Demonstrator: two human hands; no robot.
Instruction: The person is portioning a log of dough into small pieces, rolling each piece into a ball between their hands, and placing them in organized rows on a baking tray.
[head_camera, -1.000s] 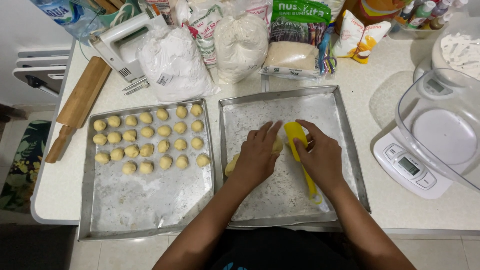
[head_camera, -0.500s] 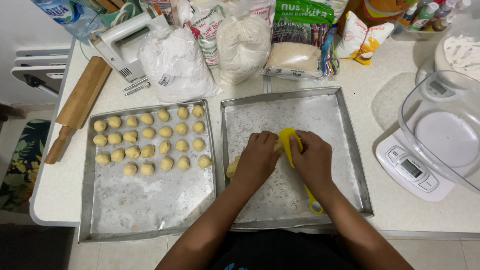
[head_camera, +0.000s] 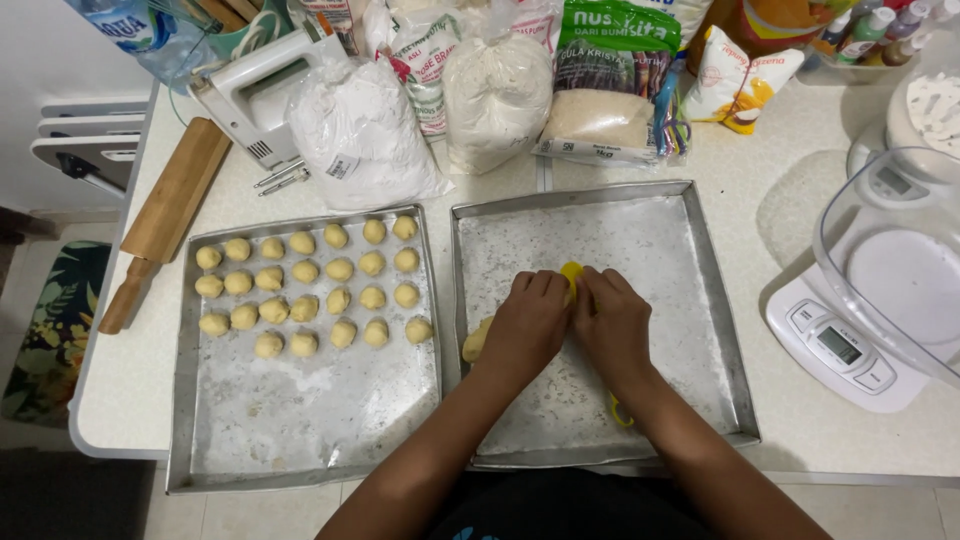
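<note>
Both hands work over the floured right metal tray (head_camera: 700, 260). My left hand (head_camera: 528, 322) is curled on a pale dough piece (head_camera: 477, 340) that sticks out at its left side. My right hand (head_camera: 612, 325) grips a yellow plastic tool (head_camera: 571, 272); its tip shows between the two hands and its lower end (head_camera: 620, 408) peeks out beside my wrist. The hands touch each other. What lies under the palms is hidden. The left metal tray (head_camera: 300, 430) carries several small round dough balls (head_camera: 340, 270) in rows at its far half.
Behind the trays stand bags of flour (head_camera: 360, 140) and sugar (head_camera: 600, 110), a white hand mixer (head_camera: 250, 95) and a wooden rolling pin (head_camera: 165, 215). A white kitchen scale (head_camera: 850, 345) with a clear bowl (head_camera: 900, 270) stands at the right. The counter edge runs close to me.
Both hands have drawn closer together near the tray's middle. The yellow tool, earlier lying long under my right hand, is now mostly covered, with only its ends showing.
</note>
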